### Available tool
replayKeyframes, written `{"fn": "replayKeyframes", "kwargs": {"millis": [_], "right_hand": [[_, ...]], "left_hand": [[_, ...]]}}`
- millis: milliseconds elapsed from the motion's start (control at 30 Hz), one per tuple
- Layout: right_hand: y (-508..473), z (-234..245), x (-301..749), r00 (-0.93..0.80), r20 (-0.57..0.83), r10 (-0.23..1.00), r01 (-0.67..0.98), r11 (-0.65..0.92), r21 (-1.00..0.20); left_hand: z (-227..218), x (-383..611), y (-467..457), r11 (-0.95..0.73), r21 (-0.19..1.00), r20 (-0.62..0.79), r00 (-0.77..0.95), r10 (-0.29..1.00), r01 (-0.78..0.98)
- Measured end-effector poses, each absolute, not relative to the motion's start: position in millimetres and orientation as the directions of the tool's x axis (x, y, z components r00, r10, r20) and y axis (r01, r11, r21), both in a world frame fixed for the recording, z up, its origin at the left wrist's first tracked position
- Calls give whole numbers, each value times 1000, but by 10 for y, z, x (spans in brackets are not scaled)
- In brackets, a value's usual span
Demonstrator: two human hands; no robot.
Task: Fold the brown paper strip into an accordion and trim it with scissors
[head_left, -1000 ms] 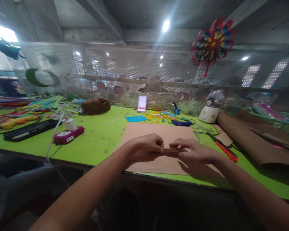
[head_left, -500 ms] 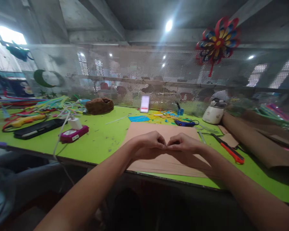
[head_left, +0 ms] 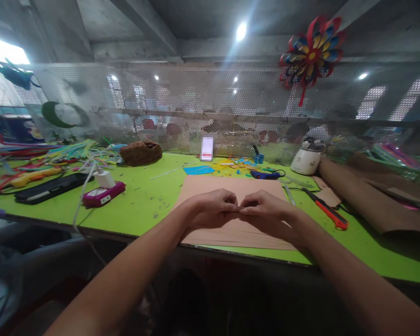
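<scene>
My left hand (head_left: 221,204) and my right hand (head_left: 262,206) meet fingertip to fingertip above a stack of tan sheets (head_left: 199,186). The fingers of both are pinched together, with the thumbs nearly touching. Whatever lies between the fingertips is too small or too hidden to name. Just beyond the sheets are a blue glue gun (head_left: 266,174) and a blue paper piece (head_left: 198,170). An orange-red utility knife (head_left: 331,214) lies to the right of my right hand.
A purple power strip (head_left: 104,194) with a white plug and cord stands left, near a black case (head_left: 52,188). Yellow scraps (head_left: 231,165), a phone (head_left: 206,148) and a white bottle (head_left: 306,156) line the back. Brown rolled material (head_left: 364,196) occupies the right side.
The whole view has shifted slightly, so things appear a little further left and higher. Both hands stay pinched together over the sheets, with the fingers only slightly rearranged.
</scene>
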State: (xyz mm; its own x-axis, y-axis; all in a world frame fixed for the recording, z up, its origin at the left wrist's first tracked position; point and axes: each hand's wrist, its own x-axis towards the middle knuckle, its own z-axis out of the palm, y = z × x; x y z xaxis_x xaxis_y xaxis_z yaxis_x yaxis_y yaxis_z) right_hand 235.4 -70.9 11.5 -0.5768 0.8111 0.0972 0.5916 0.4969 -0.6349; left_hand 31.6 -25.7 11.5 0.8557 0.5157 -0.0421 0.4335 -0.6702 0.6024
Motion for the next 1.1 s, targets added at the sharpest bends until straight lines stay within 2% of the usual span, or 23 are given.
{"fn": "replayKeyframes", "kwargs": {"millis": [200, 267, 567, 733, 900, 1000, 1100], "right_hand": [[-744, 115, 2355, -560, 132, 818, 663, 538, -521], [-752, 103, 2361, -554, 143, 820, 670, 542, -508], [-850, 75, 2351, -491, 180, 852, 678, 504, -536], [-846, 66, 2374, -498, 176, 849, 676, 507, -535], [-728, 58, 2555, -440, 230, 868, 670, 488, -559], [-635, 104, 2684, -342, 300, 891, 683, 455, -571], [-605, 129, 2719, -241, 344, 908, 625, 416, -660]], "left_hand": [[148, 321, -346, -739, 526, 46, 854, 518, 420], [171, 316, -376, -739, 512, 37, 849, 528, 437], [201, 302, -400, -708, 466, -5, 802, 597, 531], [184, 278, -354, -707, 468, 31, 790, 612, 530], [146, 153, -161, -703, 410, 54, 753, 655, 582], [175, 86, -80, -673, 499, 58, 754, 654, 546], [232, 74, -107, -599, 664, 48, 774, 631, 447]]}}
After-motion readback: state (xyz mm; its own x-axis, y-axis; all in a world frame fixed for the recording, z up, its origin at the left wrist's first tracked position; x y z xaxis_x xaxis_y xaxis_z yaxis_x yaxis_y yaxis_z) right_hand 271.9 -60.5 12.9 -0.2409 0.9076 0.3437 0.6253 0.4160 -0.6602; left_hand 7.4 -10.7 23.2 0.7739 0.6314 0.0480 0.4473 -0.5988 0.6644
